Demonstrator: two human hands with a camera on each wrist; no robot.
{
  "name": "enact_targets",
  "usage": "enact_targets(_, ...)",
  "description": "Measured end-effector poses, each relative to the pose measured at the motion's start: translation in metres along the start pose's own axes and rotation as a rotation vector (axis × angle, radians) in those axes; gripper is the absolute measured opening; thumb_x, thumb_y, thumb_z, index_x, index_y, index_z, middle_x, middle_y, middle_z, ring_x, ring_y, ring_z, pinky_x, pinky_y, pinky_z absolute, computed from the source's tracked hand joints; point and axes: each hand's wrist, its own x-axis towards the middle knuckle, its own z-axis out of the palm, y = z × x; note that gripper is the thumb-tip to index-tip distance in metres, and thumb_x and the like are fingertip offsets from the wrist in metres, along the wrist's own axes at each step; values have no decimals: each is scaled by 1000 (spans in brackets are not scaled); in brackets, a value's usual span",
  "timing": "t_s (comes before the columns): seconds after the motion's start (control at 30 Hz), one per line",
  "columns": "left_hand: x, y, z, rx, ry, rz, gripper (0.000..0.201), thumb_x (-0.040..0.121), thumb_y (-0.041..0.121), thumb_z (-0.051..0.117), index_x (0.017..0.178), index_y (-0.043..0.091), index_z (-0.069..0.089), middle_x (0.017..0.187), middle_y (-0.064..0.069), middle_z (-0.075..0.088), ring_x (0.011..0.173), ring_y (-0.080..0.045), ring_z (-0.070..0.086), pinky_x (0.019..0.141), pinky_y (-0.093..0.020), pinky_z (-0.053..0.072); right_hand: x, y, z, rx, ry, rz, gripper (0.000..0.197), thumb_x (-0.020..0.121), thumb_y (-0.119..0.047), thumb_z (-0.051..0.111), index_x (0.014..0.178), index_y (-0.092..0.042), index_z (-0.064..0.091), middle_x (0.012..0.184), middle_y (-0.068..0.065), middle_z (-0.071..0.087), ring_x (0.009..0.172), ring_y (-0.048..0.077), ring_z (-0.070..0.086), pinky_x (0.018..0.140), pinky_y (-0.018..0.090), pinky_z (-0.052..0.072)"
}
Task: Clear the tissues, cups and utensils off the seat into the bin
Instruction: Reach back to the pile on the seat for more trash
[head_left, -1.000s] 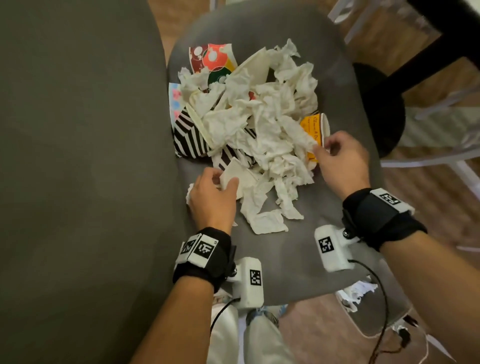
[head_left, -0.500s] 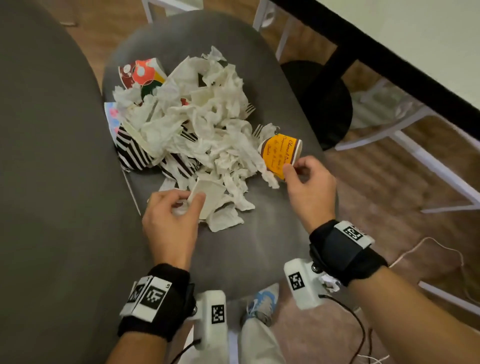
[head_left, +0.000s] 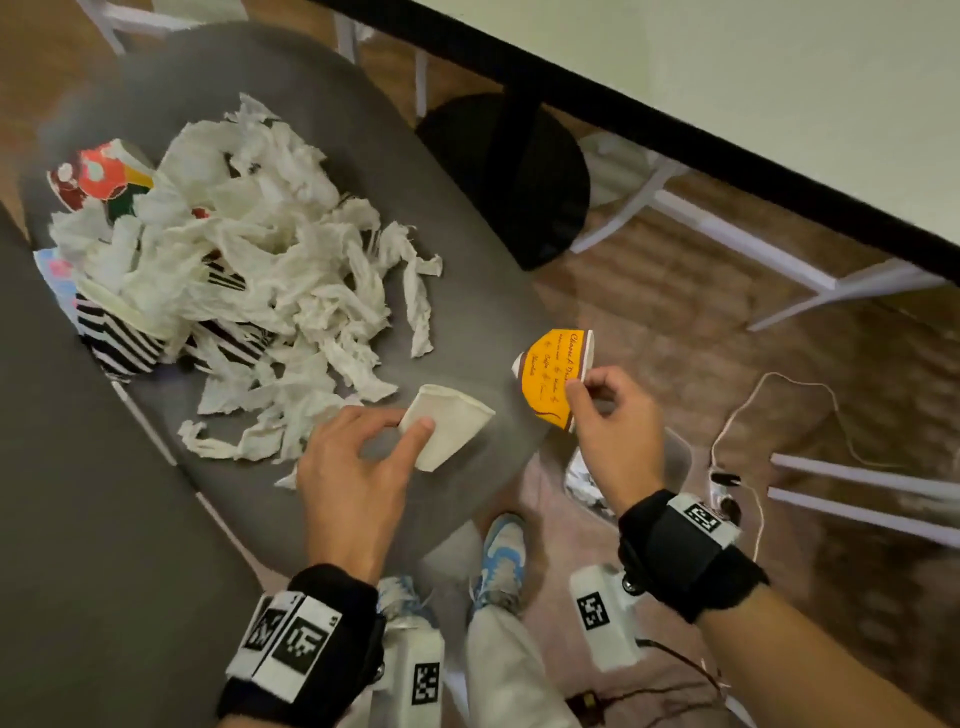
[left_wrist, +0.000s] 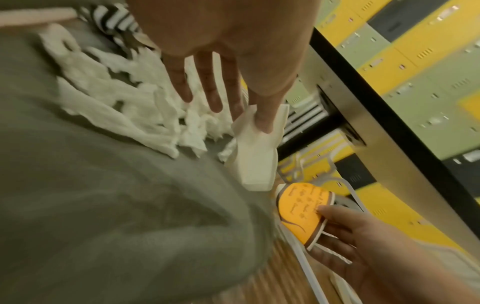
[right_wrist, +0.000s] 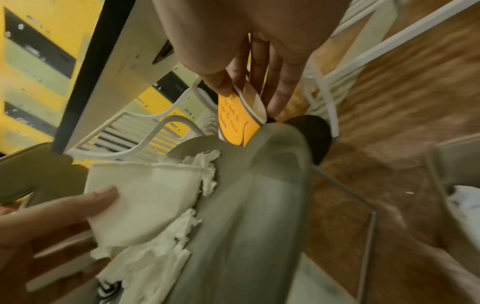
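Note:
A heap of torn white tissues (head_left: 270, 291) covers the grey seat (head_left: 467, 291), with striped cups (head_left: 124, 338) and a red patterned cup (head_left: 93, 174) partly buried at its left. My left hand (head_left: 358, 467) pinches a flattened white paper cup (head_left: 447, 431) by its rim, near the seat's front; the left wrist view shows the white cup (left_wrist: 257, 152) under my thumb. My right hand (head_left: 613, 415) pinches a crushed orange cup (head_left: 553, 374) by its rim, just past the seat's right edge. The right wrist view shows the orange cup (right_wrist: 236, 119) at the seat edge.
A dark round stool (head_left: 514, 176) stands beyond the seat, under a white table (head_left: 779, 78) with a black edge. White chair legs (head_left: 857, 499) and a cable (head_left: 748, 415) lie on the wooden floor at right. A clear container (head_left: 587, 478) with paper sits below the seat edge.
Both hands drew back from the heap toward me. The right hand carried the orange cup off the seat's right edge. The left hand pulled the white cup clear of the tissues.

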Motion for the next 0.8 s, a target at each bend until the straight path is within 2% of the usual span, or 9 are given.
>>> enact_targets(0.1, -14, 18, 33, 21, -167, 13, 16, 81, 39, 72, 90, 26, 71, 87, 10, 68, 84, -10, 61, 78, -31, 49, -14, 34, -33, -39, 89, 85, 10, 86, -20, 64, 77, -14, 63, 72, -4, 63, 68, 14, 59, 66, 23, 47)
enact_targets(0.27, -33, 35, 112, 135, -427, -7, 12, 84, 28, 70, 92, 19, 71, 81, 2, 72, 78, -14, 67, 74, -26, 52, -37, 103, -76, -38, 177, 321, 8, 85, -19, 65, 79, -19, 60, 74, -2, 63, 72, 17, 60, 70, 31, 49)
enact_targets(0.33, -38, 34, 146, 228, -489, -9, 14, 82, 30, 69, 92, 20, 72, 84, -1, 74, 83, -21, 68, 78, -32, 54, -44, 125, -88, -56, 209, 379, 7, 84, -19, 66, 82, -15, 61, 76, 4, 65, 73, 21, 60, 76, 15, 46)
enact_targets(0.37, -40, 32, 162, 268, -509, -11, 17, 81, 32, 68, 92, 20, 73, 86, -2, 74, 86, -25, 67, 80, -36, 54, -46, 134, -94, -89, 208, 394, 8, 84, -18, 66, 84, -12, 61, 77, 8, 65, 74, 22, 60, 74, 1, 37)
enact_targets(0.4, -41, 29, 177, 300, -524, -18, 18, 81, 33, 68, 91, 20, 73, 87, -3, 74, 88, -27, 66, 82, -38, 54, -46, 144, -97, -122, 204, 416, 10, 84, -18, 66, 86, -9, 62, 77, 9, 65, 74, 23, 60, 71, -3, 31)
enact_targets(0.43, -42, 26, 192, 329, -532, -31, 19, 80, 34, 68, 91, 19, 73, 88, -3, 74, 90, -27, 66, 83, -38, 53, -45, 155, -100, -140, 200, 434, 11, 85, -18, 65, 87, -8, 62, 77, 9, 64, 75, 23, 60, 69, 1, 32)
enact_targets(0.53, -42, 15, 231, 379, -536, -51, 20, 81, 37, 68, 89, 19, 73, 87, -2, 74, 93, -25, 66, 86, -37, 52, -39, 188, -98, -172, 167, 492, 9, 85, -19, 64, 88, -13, 59, 73, -1, 58, 75, 25, 61, 76, 32, 44)
enact_targets(0.6, -43, 6, 255, 410, -569, -64, 23, 82, 40, 67, 90, 19, 73, 87, -1, 74, 95, -24, 65, 88, -37, 50, -34, 208, -94, -181, 131, 522, 10, 86, -21, 64, 91, -15, 57, 75, -7, 54, 80, 27, 62, 72, 36, 49)
enact_targets(0.8, -52, -17, 281, 577, -819, -84, 56, 84, 53, 64, 123, 13, 60, 122, -13, 65, 116, -33, 57, 93, -38, 47, -32, 228, -89, -198, -71, 575, 46, 89, -32, 63, 128, -12, 49, 123, 12, 61, 110, 30, 59, 92, 42, 49)
